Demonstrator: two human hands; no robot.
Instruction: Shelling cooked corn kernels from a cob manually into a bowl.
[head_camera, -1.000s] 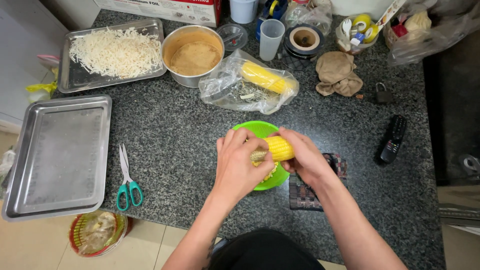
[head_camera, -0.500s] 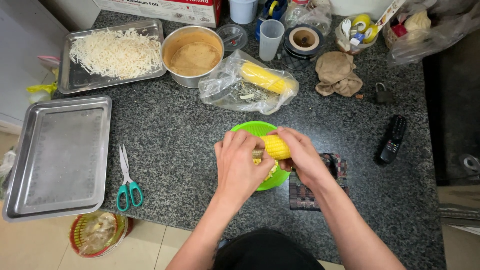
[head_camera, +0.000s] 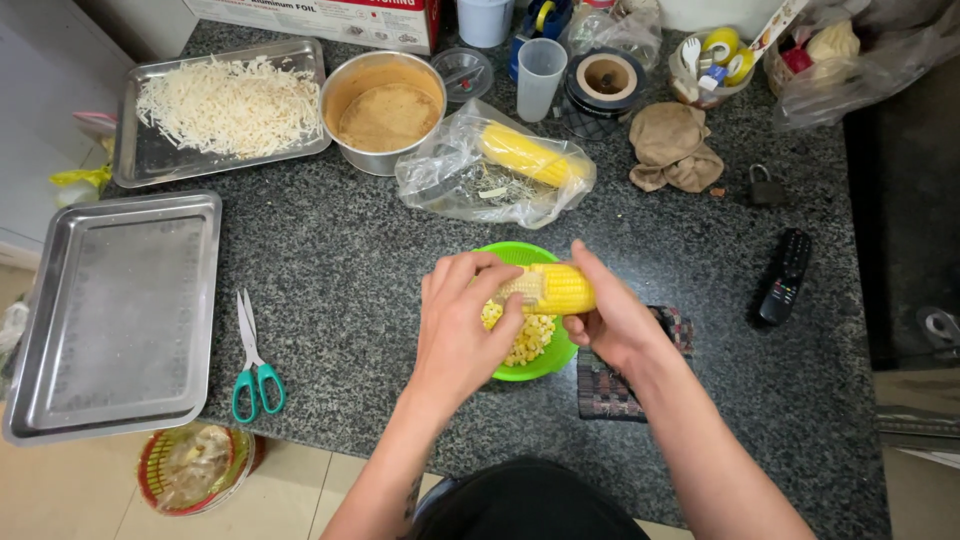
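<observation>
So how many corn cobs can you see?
2. One corn cob is held in both hands over the green bowl. The other cob lies inside the clear plastic bag. More could be hidden.

Red-white foil box (head_camera: 330, 15) at counter's back edge; clear bag (head_camera: 470, 180) mid-counter.

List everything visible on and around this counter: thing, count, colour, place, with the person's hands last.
corn cob: 1, yellow, partly stripped, held over the bowl
bowl: 1, green, counter centre, holding loose kernels
bagged corn cob: 1, yellow, in clear bag behind the bowl
empty tray: 1, silver, left edge
tray of shredded cheese: 1, silver, back left
round pan: 1, metal, tan filling, back centre
scissors: 1, teal handles, beside the empty tray
remote: 1, black, right
padlock: 1, dark, right back
cloth: 1, brown, back right
left hand: on the cob's stripped end
right hand: grip on the cob's yellow end
</observation>
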